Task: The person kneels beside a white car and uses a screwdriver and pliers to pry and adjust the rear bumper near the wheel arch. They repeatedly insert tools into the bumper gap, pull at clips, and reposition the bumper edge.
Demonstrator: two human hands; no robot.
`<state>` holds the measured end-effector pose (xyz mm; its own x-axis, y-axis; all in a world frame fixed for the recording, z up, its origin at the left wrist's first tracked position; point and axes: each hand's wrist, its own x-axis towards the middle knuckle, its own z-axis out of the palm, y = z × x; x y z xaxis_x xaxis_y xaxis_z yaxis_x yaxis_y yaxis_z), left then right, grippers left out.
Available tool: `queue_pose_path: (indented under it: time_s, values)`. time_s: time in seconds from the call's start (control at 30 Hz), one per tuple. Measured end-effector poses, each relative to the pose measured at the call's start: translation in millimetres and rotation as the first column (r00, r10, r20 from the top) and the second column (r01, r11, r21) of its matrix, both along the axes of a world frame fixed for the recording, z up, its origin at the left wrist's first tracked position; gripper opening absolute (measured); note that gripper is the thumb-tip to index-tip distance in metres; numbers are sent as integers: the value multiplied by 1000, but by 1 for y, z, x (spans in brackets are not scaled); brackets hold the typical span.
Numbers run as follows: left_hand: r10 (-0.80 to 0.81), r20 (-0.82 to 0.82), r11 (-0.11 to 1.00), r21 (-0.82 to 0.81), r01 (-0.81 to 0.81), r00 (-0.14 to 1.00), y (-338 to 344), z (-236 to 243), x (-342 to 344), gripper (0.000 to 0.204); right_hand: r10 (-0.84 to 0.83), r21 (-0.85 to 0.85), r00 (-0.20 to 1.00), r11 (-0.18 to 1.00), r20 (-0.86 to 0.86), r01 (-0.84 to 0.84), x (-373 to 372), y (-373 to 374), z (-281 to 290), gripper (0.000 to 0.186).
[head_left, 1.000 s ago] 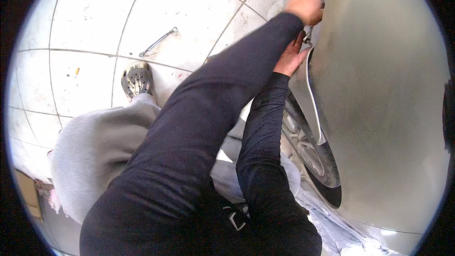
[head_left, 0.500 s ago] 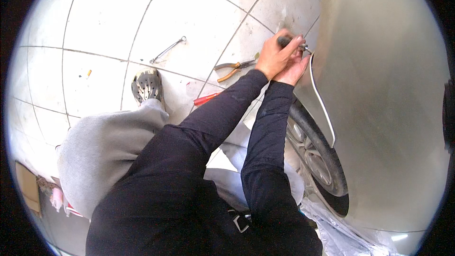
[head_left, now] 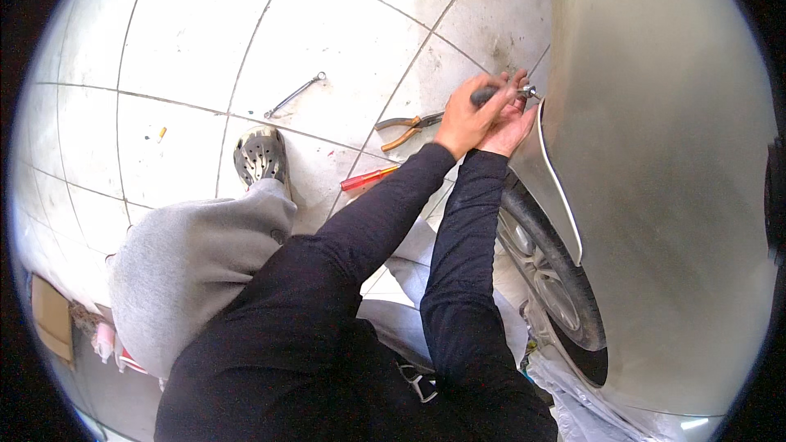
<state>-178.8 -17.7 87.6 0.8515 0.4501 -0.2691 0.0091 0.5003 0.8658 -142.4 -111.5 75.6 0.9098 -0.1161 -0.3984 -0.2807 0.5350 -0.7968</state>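
Observation:
At the fender edge, my left hand (head_left: 468, 119) is closed around the dark handle of a socket tool (head_left: 483, 96). Its shiny metal end points toward the pale lip of the wheel arch (head_left: 561, 184). Below and beside it, my right hand (head_left: 509, 124) shows its palm, with fingers curled up around the tool's metal end. What the tip touches is too small to make out. Pliers with orange handles (head_left: 401, 133) lie on the floor just left of my left hand. A red-handled screwdriver (head_left: 366, 178) lies nearer, partly under my left sleeve.
The beige car body panel (head_left: 671, 196) fills the right side, with a wheel (head_left: 557, 278) under its arch. A combination wrench (head_left: 295, 96) rests on the white tiles beyond my shoe (head_left: 260, 155). Plastic sheeting (head_left: 577, 409) bunches by the car, and a cardboard box (head_left: 51, 317) stands at lower left.
The tool's handle has swung slightly left and down with my left hand. My right hand stays by the metal end. The whole view has shifted a little.

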Motion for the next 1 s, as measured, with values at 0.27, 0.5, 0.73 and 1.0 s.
queue_pose_path:
  time_s: [0.27,0.5,0.73,1.0]
  values:
    - [-191,-175,914,326,240,966,72,-47,225,36,131,-96,991,986,-38,-134,24,79,7,63]
    - [-76,115,997,32,73,990,18,11,9,37,-98,-85,994,991,48,101,15,5,-6,67]
    - [-368,-72,724,603,334,927,35,6,152,33,148,-156,982,979,116,-130,8,17,3,61]
    - [-133,-2,986,100,132,991,14,31,51,38,109,833,983,524,145,-181,14,-37,-4,54]
